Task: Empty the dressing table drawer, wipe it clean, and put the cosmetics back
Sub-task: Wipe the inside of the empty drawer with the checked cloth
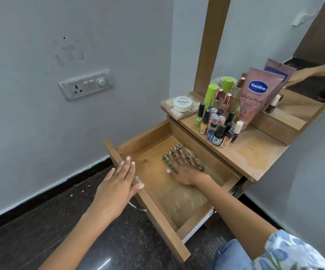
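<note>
I read the drawer (187, 201) as pulled fully out of the dressing table (255, 152), its floor bare apart from one item. The right hand (185, 168) lies palm down inside it, fingers (175, 154) straight and slightly spread, pressing flat on a checked cloth (193, 155); the cloth sits directly under the fingertips and extends just beyond them toward the drawer's back wall, with the thumb resting on the bare wood beside it. I see a pale smeared patch on the drawer floor on the wrist side of this hand, nearer the front panel. The left hand (116, 184) rests over the top edge of the drawer front (148, 201), fingers straight and close together, fingertips reaching just past the edge into the drawer, thumb laid along the inner face of the panel. A metal handle (136, 206) shows just below that palm on the outer face. The cosmetics are well beyond the right fingertips, on the table top: a cluster of nail polish bottles (216, 125), green-capped bottles (212, 92), a pink Vaseline tube (255, 94) leaning against the mirror (294, 55), and a white round tub (182, 103) on a flat clear case (169, 110) at the table's far corner.
</note>
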The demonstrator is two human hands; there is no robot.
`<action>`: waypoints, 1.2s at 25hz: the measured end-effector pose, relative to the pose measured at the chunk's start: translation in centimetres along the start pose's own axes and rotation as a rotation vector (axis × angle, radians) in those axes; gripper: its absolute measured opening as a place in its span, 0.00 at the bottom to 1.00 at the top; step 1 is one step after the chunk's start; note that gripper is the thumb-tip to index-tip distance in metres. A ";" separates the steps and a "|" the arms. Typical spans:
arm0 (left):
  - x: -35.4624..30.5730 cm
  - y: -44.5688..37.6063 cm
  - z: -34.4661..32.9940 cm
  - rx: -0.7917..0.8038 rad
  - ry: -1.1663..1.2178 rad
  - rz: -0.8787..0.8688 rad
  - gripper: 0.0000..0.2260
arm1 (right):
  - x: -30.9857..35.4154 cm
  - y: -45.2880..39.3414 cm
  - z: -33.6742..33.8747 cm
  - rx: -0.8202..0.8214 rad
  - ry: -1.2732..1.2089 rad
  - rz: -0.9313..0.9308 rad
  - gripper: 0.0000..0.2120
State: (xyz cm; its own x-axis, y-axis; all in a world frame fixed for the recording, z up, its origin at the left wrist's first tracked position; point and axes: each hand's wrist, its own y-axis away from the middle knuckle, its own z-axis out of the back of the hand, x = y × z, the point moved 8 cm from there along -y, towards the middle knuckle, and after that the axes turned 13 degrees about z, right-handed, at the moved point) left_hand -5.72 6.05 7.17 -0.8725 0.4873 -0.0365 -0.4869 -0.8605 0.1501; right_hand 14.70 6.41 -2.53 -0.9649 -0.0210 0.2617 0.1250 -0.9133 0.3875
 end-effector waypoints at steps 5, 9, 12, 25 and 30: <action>0.1 0.1 0.3 -0.019 0.048 0.006 0.50 | -0.3 -4.3 2.8 -0.149 0.060 0.037 0.32; -0.1 0.1 0.2 -0.039 0.069 -0.007 0.47 | -0.2 -6.0 3.9 -0.265 -0.041 0.038 0.33; 0.2 -0.2 -0.1 -0.062 0.028 0.017 0.41 | -0.2 -6.2 3.8 -0.312 -0.021 0.056 0.35; 0.4 -0.2 -0.3 -0.039 0.048 0.000 0.48 | 10.5 -6.3 -0.7 0.008 -0.248 0.397 0.36; 0.4 0.0 -0.2 -0.031 0.053 -0.006 0.42 | 9.3 -2.1 -0.7 0.152 -0.227 0.417 0.35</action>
State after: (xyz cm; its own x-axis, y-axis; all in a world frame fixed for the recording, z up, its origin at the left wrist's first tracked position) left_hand -6.07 6.18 6.98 -0.8700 0.4848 -0.0896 -0.4926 -0.8620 0.1195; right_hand 5.25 7.81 -1.53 -0.7530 -0.2674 0.6012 0.5382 -0.7759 0.3290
